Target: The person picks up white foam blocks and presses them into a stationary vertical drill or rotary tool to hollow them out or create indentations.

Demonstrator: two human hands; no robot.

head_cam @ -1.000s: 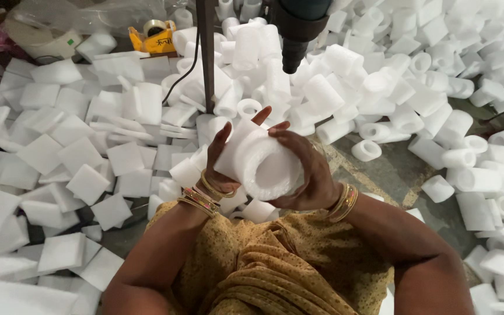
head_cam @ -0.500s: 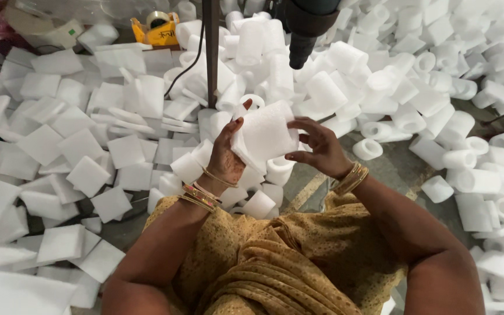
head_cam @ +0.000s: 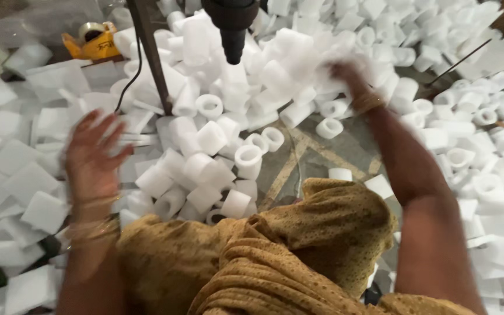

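Note:
My left hand (head_cam: pixel 91 157) is blurred, with its fingers spread and nothing in it, over flat white foam squares (head_cam: pixel 42 210) on the left. My right hand (head_cam: pixel 345 76) is stretched far forward into a heap of white foam pieces (head_cam: pixel 304 52); blur hides whether it holds one. Hollow white foam cylinders (head_cam: pixel 249 160) and blocks lie between my arms. Both wrists wear golden bangles. A mustard-coloured garment (head_cam: pixel 263 256) fills the bottom of the view.
A dark machine head (head_cam: pixel 231 29) hangs at the top centre beside a slanted metal pole (head_cam: pixel 150 52) with a cable. A yellow tape dispenser (head_cam: pixel 91 41) sits at the back left. Foam tubes cover the right side around a patch of patterned floor (head_cam: pixel 322 154).
Both hands held a white foam block in front of me. Now they are apart: the left has swung out left and is empty, the right has reached far forward to the heap.

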